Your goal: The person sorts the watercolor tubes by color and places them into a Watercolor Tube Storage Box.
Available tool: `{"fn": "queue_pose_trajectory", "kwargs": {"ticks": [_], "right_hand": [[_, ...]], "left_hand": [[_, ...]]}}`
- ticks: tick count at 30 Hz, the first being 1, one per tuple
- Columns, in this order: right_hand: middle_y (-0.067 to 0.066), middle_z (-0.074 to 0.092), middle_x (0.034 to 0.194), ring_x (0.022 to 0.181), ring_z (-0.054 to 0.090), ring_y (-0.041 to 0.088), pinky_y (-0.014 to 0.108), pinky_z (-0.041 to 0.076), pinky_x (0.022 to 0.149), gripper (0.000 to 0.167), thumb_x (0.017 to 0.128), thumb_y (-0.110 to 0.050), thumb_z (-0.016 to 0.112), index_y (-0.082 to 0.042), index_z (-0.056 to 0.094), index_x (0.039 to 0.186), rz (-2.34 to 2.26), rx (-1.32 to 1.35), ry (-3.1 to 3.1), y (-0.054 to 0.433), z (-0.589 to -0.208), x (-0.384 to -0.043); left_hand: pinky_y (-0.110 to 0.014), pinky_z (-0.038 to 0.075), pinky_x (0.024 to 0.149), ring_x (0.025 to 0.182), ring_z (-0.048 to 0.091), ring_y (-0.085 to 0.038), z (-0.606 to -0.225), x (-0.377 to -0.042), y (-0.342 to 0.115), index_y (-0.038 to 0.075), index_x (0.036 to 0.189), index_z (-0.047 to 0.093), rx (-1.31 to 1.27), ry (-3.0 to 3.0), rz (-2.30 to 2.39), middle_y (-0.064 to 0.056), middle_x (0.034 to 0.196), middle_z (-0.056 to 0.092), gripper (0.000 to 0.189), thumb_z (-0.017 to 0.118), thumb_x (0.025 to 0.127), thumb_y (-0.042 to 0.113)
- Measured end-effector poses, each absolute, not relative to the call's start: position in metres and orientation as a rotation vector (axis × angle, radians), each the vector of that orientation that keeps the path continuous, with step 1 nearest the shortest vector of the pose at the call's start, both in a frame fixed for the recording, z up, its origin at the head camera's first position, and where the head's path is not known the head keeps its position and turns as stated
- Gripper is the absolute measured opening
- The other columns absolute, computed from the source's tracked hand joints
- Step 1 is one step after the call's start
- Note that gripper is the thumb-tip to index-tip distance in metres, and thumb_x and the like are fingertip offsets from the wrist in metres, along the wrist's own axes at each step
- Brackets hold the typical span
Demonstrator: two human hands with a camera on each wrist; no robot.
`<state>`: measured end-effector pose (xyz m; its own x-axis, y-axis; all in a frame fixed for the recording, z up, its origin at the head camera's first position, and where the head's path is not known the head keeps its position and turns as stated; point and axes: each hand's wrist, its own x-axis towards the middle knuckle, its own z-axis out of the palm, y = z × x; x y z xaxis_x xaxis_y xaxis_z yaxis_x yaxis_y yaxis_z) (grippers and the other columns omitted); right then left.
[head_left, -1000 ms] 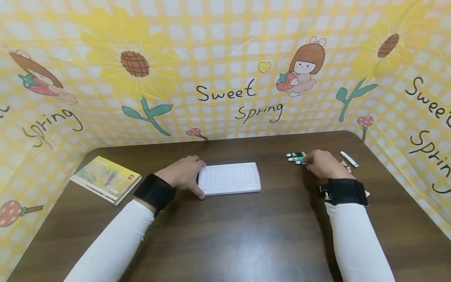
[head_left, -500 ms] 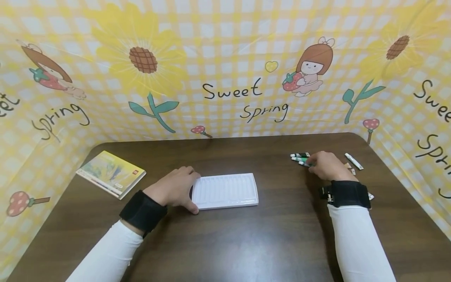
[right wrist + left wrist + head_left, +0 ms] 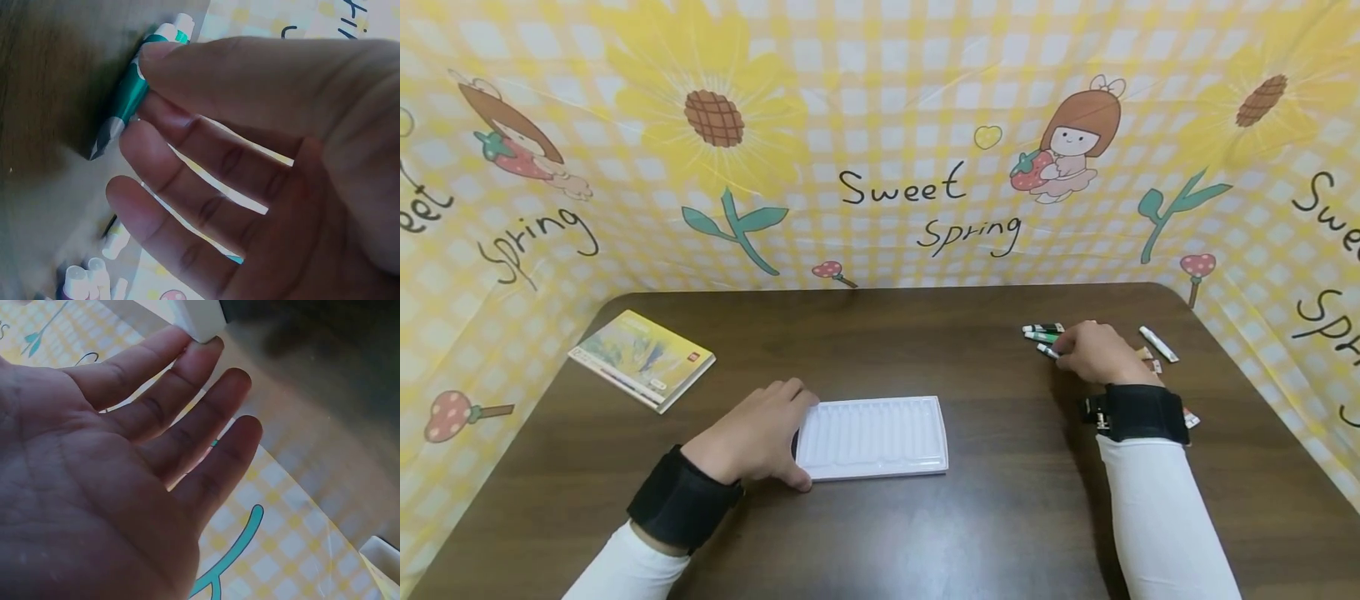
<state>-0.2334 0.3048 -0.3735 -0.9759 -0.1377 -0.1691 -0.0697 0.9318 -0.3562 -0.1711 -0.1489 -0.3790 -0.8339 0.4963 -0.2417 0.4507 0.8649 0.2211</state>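
My left hand (image 3: 752, 433) grips the left end of a white ridged plastic tray (image 3: 876, 437) lying flat on the table. Its thumb is at the near corner and its fingers at the far corner. In the left wrist view, fingertips touch the white corner of the tray (image 3: 199, 320). Over at the right, my right hand (image 3: 1097, 354) pinches a green paint tube (image 3: 128, 94) between thumb and index finger, the other fingers loosely bent. Just beyond the fingertips lie a dark tube (image 3: 1042, 328) and another green tube (image 3: 1040, 337).
A yellow-covered book (image 3: 643, 358) lies at the far left. A white tube (image 3: 1159, 343) rests right of my right hand, and more tubes lie partly hidden behind that wrist. A yellow checked cloth (image 3: 880, 100) stands upright behind the table.
My left hand has drawn the white tray across the table towards me. The right hand stays by the tubes, and the tube at its fingertips has turned slightly.
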Motion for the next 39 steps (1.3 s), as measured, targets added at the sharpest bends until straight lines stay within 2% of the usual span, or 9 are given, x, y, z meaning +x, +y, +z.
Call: {"fn": "queue_pose_trajectory", "kwargs": {"ticks": [6, 13, 19, 26, 32, 36, 39], "right_hand": [[0.023, 0.075, 0.103, 0.089, 0.063, 0.035, 0.047, 0.052, 0.079, 0.025, 0.092, -0.012, 0.076, 0.005, 0.076, 0.11, -0.535, -0.141, 2.932, 0.3, -0.376, -0.235], [0.022, 0.074, 0.102, 0.086, 0.064, 0.034, 0.047, 0.053, 0.075, 0.02, 0.09, -0.016, 0.079, 0.0, 0.08, 0.102, -0.537, -0.04, 2.945, 0.291, -0.381, -0.236], [0.019, 0.077, 0.094, 0.088, 0.068, 0.036, 0.052, 0.056, 0.079, 0.011, 0.088, -0.013, 0.078, -0.003, 0.082, 0.093, -0.518, -0.082, 2.988, 0.284, -0.385, -0.237], [0.027, 0.075, 0.114, 0.095, 0.07, 0.039, 0.054, 0.057, 0.08, 0.019, 0.092, -0.013, 0.074, -0.005, 0.081, 0.108, -0.54, -0.018, 2.966, 0.283, -0.381, -0.235], [0.027, 0.073, 0.113, 0.092, 0.068, 0.038, 0.053, 0.055, 0.076, 0.02, 0.093, -0.014, 0.071, -0.006, 0.08, 0.108, -0.52, -0.007, 2.982, 0.284, -0.38, -0.234], [0.03, 0.074, 0.114, 0.094, 0.07, 0.041, 0.056, 0.056, 0.081, 0.018, 0.094, -0.011, 0.072, -0.002, 0.081, 0.106, -0.522, -0.039, 3.0, 0.285, -0.38, -0.233], [0.029, 0.075, 0.109, 0.093, 0.069, 0.041, 0.055, 0.056, 0.082, 0.015, 0.093, -0.008, 0.073, 0.001, 0.081, 0.102, -0.527, -0.086, 3.019, 0.284, -0.381, -0.234]], "left_hand": [[-0.056, 0.046, 0.109, 0.119, 0.056, -0.031, -0.378, -0.164, -0.148, 0.0, 0.136, 0.062, 0.716, 2.77, 0.239, -0.013, 0.127, 0.061, 0.093, 0.102, 0.062, 0.042], [-0.058, 0.046, 0.109, 0.12, 0.057, -0.032, -0.378, -0.157, -0.149, -0.001, 0.136, 0.061, 0.703, 2.753, 0.238, -0.014, 0.129, 0.061, 0.095, 0.102, 0.062, 0.043], [-0.059, 0.045, 0.11, 0.123, 0.056, -0.033, -0.378, -0.155, -0.151, -0.001, 0.137, 0.061, 0.684, 2.763, 0.249, -0.014, 0.131, 0.06, 0.095, 0.102, 0.062, 0.042], [-0.058, 0.045, 0.109, 0.123, 0.057, -0.033, -0.378, -0.155, -0.152, 0.0, 0.137, 0.061, 0.705, 2.773, 0.249, -0.013, 0.129, 0.06, 0.095, 0.102, 0.062, 0.043], [-0.058, 0.045, 0.11, 0.122, 0.057, -0.032, -0.379, -0.158, -0.152, 0.0, 0.137, 0.061, 0.706, 2.771, 0.254, -0.013, 0.129, 0.06, 0.094, 0.102, 0.063, 0.042], [-0.058, 0.043, 0.113, 0.127, 0.055, -0.034, -0.38, -0.16, -0.151, -0.001, 0.14, 0.06, 0.689, 2.764, 0.26, -0.016, 0.134, 0.06, 0.095, 0.101, 0.065, 0.041], [-0.059, 0.042, 0.115, 0.132, 0.053, -0.036, -0.379, -0.159, -0.15, -0.001, 0.141, 0.06, 0.684, 2.76, 0.274, -0.018, 0.138, 0.058, 0.095, 0.101, 0.066, 0.039]]}}
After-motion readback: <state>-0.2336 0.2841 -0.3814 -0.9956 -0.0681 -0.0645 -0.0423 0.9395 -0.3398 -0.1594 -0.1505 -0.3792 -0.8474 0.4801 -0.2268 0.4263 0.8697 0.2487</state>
